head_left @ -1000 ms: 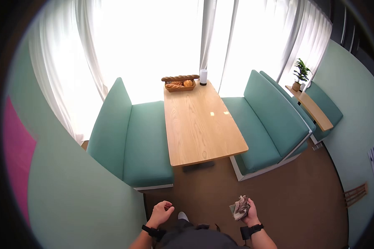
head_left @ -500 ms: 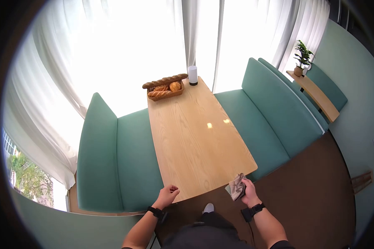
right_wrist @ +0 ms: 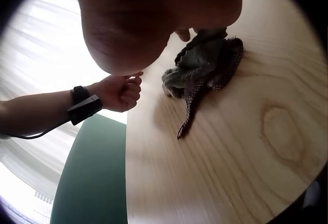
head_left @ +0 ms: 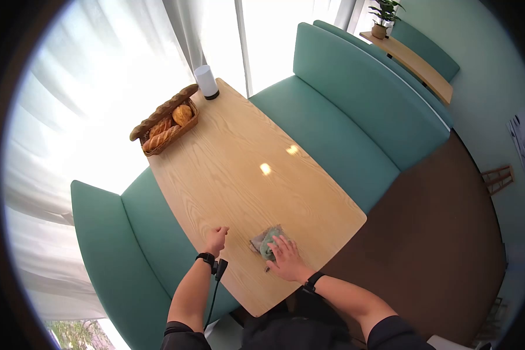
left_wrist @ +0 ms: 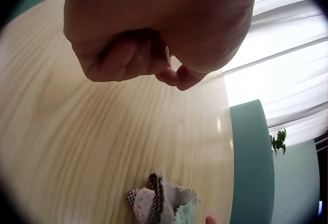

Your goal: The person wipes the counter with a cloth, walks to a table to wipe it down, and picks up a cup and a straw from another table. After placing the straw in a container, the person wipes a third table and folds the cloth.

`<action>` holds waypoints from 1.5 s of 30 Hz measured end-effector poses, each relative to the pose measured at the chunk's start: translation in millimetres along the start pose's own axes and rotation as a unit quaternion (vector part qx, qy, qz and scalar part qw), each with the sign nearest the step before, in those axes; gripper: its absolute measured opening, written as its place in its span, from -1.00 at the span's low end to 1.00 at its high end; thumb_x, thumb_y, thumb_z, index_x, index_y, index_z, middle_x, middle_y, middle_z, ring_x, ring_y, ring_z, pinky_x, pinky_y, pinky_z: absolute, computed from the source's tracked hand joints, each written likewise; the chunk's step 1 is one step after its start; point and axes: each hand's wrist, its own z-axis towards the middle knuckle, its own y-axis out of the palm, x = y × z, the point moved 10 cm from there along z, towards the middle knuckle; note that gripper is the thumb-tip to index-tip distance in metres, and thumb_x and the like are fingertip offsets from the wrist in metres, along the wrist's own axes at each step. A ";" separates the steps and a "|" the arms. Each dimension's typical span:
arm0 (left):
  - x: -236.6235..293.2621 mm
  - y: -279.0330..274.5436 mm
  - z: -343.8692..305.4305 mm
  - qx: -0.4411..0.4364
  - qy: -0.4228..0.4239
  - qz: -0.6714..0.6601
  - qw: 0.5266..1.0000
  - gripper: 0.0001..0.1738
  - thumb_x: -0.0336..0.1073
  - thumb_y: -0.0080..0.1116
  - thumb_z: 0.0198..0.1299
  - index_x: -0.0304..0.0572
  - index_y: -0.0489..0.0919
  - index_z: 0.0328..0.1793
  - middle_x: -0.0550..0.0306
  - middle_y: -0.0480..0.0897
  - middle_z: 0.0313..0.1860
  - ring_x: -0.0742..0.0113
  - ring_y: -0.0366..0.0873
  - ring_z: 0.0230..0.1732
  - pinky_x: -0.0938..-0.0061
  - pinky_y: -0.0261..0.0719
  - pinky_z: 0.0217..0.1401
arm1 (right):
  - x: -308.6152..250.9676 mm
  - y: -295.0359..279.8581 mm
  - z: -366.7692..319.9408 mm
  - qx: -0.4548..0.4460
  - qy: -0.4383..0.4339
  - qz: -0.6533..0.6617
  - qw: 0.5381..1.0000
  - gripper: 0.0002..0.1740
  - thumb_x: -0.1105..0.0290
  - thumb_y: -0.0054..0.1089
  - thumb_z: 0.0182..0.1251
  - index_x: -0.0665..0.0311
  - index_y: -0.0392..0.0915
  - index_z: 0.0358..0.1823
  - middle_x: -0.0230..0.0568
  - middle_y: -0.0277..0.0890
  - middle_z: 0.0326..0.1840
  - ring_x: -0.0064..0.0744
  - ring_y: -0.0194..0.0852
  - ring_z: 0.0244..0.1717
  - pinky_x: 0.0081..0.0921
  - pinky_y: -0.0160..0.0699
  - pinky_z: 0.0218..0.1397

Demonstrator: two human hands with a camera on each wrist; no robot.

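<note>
A crumpled cloth (head_left: 266, 239), pale green and grey with checked parts, lies on the near half of the wooden table (head_left: 239, 192). My right hand (head_left: 286, 260) rests on it from the right with spread, fairly straight fingers. Folds and a checked edge of the cloth (right_wrist: 200, 65) show below the right hand (right_wrist: 159, 19) in the right wrist view. To the left of the cloth, my left hand (head_left: 217, 240) is over the tabletop, its fingers loosely curled around nothing. The left wrist view has this hand (left_wrist: 159, 24) above and the cloth (left_wrist: 160, 203) at the bottom.
At the table's far left end stands a basket (head_left: 170, 140) of bread, with a long loaf along its back. Beside it is a white cylinder (head_left: 205, 80) with a black base. Green benches (head_left: 344, 140) flank the table; a potted plant (head_left: 379, 30) stands farther back.
The view has moved closer to the table. My right hand, which held the cloth near the table's front edge, is now on the cloth on the tabletop with fingers spread. My left hand is over the table.
</note>
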 end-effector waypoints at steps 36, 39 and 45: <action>28.8 6.1 76.7 -0.037 0.037 0.009 0.999 -0.76 -0.12 0.22 0.41 0.04 0.48 -0.31 0.37 0.31 -0.61 0.47 0.24 -0.69 0.46 0.13 -0.71 | 17.5 30.8 -24.8 0.195 0.167 -0.098 0.962 -0.44 0.03 0.12 0.35 0.22 0.40 0.25 0.22 -0.03 0.61 0.18 -0.21 0.67 0.12 -0.27 0.69; 26.5 11.7 80.4 -0.098 0.037 0.039 0.994 -0.74 -0.16 0.19 0.42 0.07 0.44 -0.35 0.40 0.31 -0.63 0.48 0.23 -0.72 0.50 0.13 -0.73 | 29.0 19.4 -3.7 0.217 0.181 -0.089 0.955 -0.37 0.03 0.09 0.38 0.20 0.35 0.37 0.18 -0.03 0.65 0.11 -0.18 0.69 0.06 -0.27 0.70; 22.5 20.7 73.2 -0.208 -0.030 0.063 0.976 -0.90 -0.23 0.12 0.44 0.04 0.50 -0.17 0.40 0.35 -0.55 0.56 0.29 -0.64 0.54 0.23 -0.68 | 71.0 -15.0 56.9 0.241 0.235 -0.120 0.934 -0.32 0.01 0.01 0.45 0.19 0.32 0.50 0.10 -0.01 0.68 0.03 -0.17 0.70 -0.02 -0.28 0.72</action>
